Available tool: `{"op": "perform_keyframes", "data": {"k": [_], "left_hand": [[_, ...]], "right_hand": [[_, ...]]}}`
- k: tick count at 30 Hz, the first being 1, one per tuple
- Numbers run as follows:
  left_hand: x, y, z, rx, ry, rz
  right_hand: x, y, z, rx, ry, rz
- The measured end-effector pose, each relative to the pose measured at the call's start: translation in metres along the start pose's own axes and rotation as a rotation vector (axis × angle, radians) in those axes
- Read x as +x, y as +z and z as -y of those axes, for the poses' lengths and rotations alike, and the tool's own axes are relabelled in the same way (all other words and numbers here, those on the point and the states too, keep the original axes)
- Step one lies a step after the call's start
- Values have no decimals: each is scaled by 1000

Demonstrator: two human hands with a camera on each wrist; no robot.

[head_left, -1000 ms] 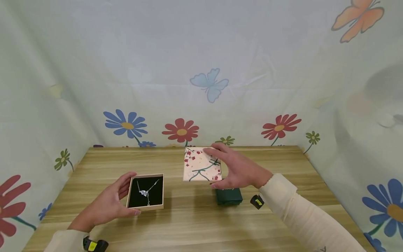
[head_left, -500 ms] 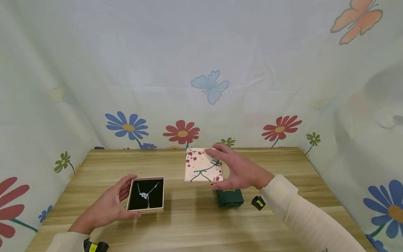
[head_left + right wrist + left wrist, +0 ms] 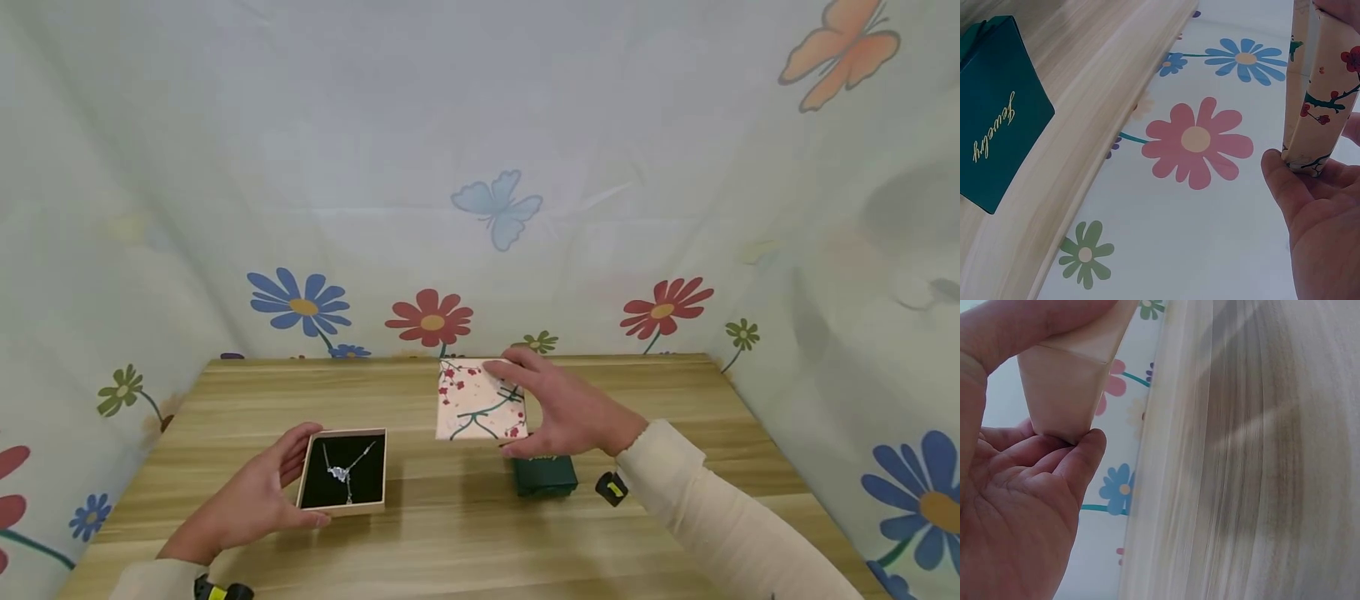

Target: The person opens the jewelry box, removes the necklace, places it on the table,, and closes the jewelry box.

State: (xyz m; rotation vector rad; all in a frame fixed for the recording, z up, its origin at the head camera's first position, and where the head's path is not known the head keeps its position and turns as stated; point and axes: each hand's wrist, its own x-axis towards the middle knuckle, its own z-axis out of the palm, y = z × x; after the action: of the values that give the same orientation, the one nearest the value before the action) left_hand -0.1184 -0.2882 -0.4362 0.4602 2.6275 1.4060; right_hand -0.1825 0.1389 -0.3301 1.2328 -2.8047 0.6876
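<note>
On the left of the head view, my left hand (image 3: 251,504) grips a square, pale box base (image 3: 358,508) by its side, thumb at the near edge and fingers at the far one. Inside it, a silver necklace (image 3: 339,473) with a sparkling pendant lies on black lining. My right hand (image 3: 566,408) holds the box lid (image 3: 476,408), cream with red blossoms and teal branches, between thumb and fingers. Both pieces are held above the table, apart from each other. The wrist views show the plain base wall (image 3: 1063,394) and the lid's printed side (image 3: 1322,100) pinched at their edges.
A dark green box (image 3: 545,477) with gold "Jewelry" lettering stands on the wooden table (image 3: 442,550), just below my right hand in the head view. A white curtain (image 3: 360,167) printed with flowers and butterflies surrounds the table's back and sides.
Both hands keep their grip on the base and the lid, almost still. The whole head view has shifted slightly, with the scene sitting a little lower.
</note>
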Motion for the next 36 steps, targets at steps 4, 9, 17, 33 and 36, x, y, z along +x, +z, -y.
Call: {"op": "perform_keyframes", "data": {"k": [4,9,17,33,36], "left_hand": [[1,0,1,-8,-3,1],[3,1,3,7,-18,7],[4,4,6,10,-12,0],[6,7,11,14,-27,5],[7,8,12,13,-22,5]], "right_hand": [[-1,1,1,-3,2,-2],[-2,1,0,-6,-11,-5],[-2,2,-1,-7,-36,-13],[0,2,-1,-11,-14,-2],[0,2,-2,-6,-6,-2]]}}
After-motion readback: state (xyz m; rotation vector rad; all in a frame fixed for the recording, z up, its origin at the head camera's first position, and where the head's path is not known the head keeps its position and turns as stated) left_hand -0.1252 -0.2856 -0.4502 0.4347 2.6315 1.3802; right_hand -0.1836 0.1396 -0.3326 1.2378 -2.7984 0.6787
